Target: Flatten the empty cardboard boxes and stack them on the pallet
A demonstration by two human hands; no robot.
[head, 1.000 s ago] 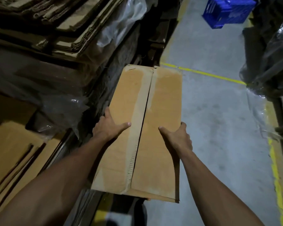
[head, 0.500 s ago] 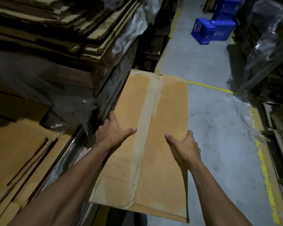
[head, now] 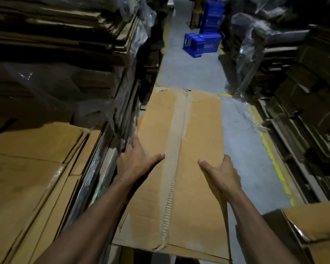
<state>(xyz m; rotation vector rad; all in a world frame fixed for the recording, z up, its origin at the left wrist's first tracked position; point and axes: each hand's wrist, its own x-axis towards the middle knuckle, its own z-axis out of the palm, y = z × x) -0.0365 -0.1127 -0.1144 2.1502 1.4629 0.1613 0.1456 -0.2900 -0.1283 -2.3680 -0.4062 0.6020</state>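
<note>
Now 2 hands, left hand (head: 136, 164) & right hand (head: 222, 174), grip 1 flattened box (head: 181, 149) (thumbs on top).

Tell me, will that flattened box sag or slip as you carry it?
The box probably bends along its torn centre seam, which already looks weak. Both hands grip opposite edges, so slipping seems unlikely. It looks light for its size.

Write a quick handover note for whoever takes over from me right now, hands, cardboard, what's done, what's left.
Left hand grips the left edge of the flattened box, thumb on top.
Right hand grips its right edge.
The box is flat and held over the aisle.
The stack of flattened cardboard lies to the left.
Done: this box is flattened.
Left: lay it on the stack; no pallet is visible.
</note>
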